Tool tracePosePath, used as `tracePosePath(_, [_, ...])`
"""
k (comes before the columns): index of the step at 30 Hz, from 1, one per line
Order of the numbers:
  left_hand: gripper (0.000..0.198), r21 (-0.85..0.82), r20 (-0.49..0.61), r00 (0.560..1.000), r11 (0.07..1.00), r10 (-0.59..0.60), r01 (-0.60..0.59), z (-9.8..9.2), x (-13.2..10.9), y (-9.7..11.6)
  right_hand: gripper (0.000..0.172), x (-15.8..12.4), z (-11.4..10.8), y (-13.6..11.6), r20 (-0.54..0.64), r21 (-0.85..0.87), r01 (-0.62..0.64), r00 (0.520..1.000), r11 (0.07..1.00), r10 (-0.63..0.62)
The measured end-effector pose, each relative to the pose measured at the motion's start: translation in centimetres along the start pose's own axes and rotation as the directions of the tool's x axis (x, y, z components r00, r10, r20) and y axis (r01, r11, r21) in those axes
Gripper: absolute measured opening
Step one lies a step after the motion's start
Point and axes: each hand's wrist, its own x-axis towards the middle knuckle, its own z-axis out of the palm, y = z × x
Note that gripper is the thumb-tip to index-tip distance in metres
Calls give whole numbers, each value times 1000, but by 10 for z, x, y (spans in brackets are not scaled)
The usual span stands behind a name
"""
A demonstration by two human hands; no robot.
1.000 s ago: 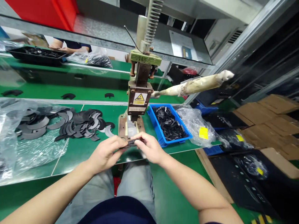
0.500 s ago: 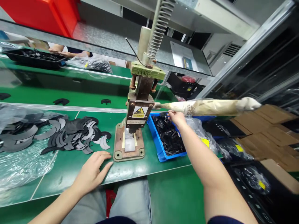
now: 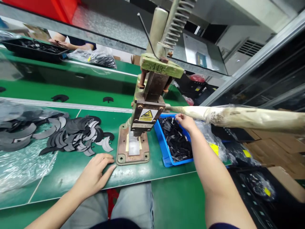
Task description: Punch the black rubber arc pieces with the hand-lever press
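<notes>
Press and lever block centre; bench apparently open left.

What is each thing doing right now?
Left hand: flat on the table, holding nothing.
Right hand: over the blue bin, under the lever.
Press: ram down on its base.
Blue bin: full of black parts.

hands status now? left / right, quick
Left hand: open, flat on the green bench beside the press base, holding nothing.
Right hand: over the blue bin, under the press lever; grip cannot be told.
</notes>
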Motion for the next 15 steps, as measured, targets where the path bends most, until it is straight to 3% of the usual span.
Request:
tracePosePath(2, [14, 10, 2, 1000, 1000, 7, -7, 0, 0, 0, 43, -22, 1, 7, 137, -111, -2, 990, 994, 18])
tracePosePath(4, [15, 23, 6, 1000, 1000, 8, -8, 0, -1, 0, 56, -46, 4, 11, 246, -223, 16, 968, 975, 41])
tracePosePath(7, [15, 45, 15, 1000, 999, 7, -7, 2, -3, 0, 69, -76, 11, 11, 309, -360, 52, 949, 931, 66])
tracePosePath(11, [17, 65, 47, 999, 997, 27, -30, 3, -6, -1, 49, -96, 21, 3, 303, -449, 77, 951, 890, 70])
tracePosePath(15, [20, 66, 70, 997, 998, 19, -24, 2, -7, 0, 33, -104, 22, -5, 224, -477, 53, 972, 877, 64])
